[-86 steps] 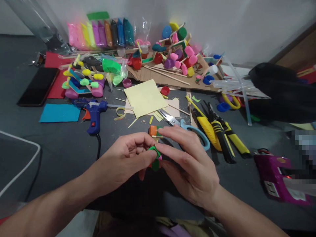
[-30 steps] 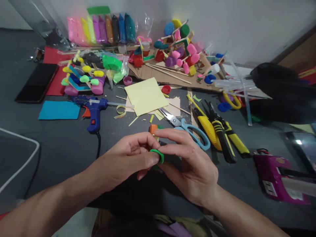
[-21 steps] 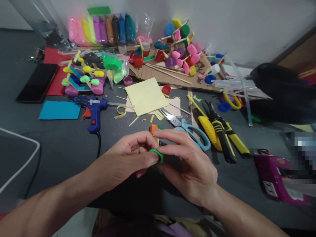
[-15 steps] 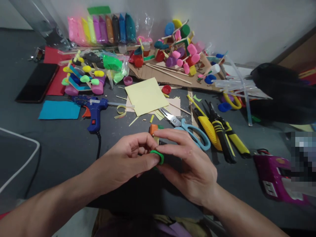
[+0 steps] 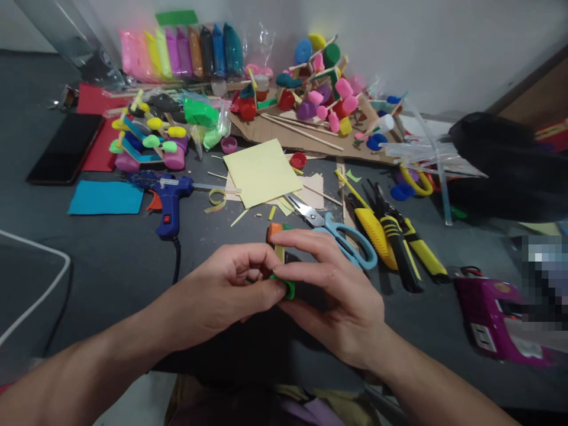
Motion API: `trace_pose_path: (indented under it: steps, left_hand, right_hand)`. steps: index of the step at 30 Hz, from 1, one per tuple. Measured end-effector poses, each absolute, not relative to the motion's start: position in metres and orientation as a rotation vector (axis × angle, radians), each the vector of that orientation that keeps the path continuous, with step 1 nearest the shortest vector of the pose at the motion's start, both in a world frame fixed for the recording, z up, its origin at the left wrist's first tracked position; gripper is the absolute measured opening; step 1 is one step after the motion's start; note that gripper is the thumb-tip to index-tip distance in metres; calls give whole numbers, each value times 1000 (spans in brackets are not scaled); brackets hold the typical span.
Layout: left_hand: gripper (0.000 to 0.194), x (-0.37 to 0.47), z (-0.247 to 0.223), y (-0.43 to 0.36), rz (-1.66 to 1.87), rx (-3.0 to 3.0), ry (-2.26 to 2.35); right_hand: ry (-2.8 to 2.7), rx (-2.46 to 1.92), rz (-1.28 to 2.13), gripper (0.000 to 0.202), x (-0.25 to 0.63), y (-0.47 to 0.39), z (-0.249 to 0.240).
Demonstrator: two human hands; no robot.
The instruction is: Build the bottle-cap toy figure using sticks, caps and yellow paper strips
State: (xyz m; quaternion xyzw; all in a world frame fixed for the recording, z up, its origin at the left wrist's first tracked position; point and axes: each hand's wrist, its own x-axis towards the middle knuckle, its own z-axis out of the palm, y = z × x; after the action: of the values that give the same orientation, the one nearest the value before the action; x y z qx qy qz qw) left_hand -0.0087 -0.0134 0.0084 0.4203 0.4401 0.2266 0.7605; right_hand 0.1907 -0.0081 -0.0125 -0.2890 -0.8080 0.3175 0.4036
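Observation:
Between both hands, close to the table's front, is a small green piece (image 5: 289,289), mostly covered by fingers; its kind is unclear. My left hand (image 5: 242,281) pinches it between thumb and curled fingers. From the other side my right hand (image 5: 339,290) grips it with thumb and forefinger, its other fingers stretched above. Just beyond the fingertips an orange block (image 5: 275,231) and a pale yellow strip (image 5: 279,254) show partly. Light-blue scissors (image 5: 348,239) lie behind my right hand, blades pointing toward a yellow paper square (image 5: 264,173).
To the left stand a blue glue gun (image 5: 168,198) with its cord and a blue paper piece (image 5: 106,197). A yellow cutter (image 5: 377,236) and pliers (image 5: 402,248) lie right, near a purple box (image 5: 497,316). Colourful stick models (image 5: 148,139) and clay packets (image 5: 181,53) line the back.
The green piece has turned slightly between my fingers, and less of its upper edge shows. My right hand has shifted a little left. The things on the table have not moved.

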Motion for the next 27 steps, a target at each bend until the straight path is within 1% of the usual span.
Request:
trace_pose_path:
  steps: [10,14,18,23,27]
  left_hand:
    - [11,-8,9,-15,487,886,942]
    - [12,-8,10,-14,473,893,945]
    - [7,-8,17,-13,452,898,934]
    - [17,-11,19,-12,450,886,922]
    - [15,-10,16,-13,467,890,960]
  right_hand:
    - [-2063,-672,748,23,191,-6,-12]
    - [-2045,-659,778,23,190,-6,-13]
    - [-1990,-656,866,25,192,-6,-15]
    - [-1913,-709,973,29,194,-8,-16]
    - [-1916,-689,967,29,194,-8,-16]
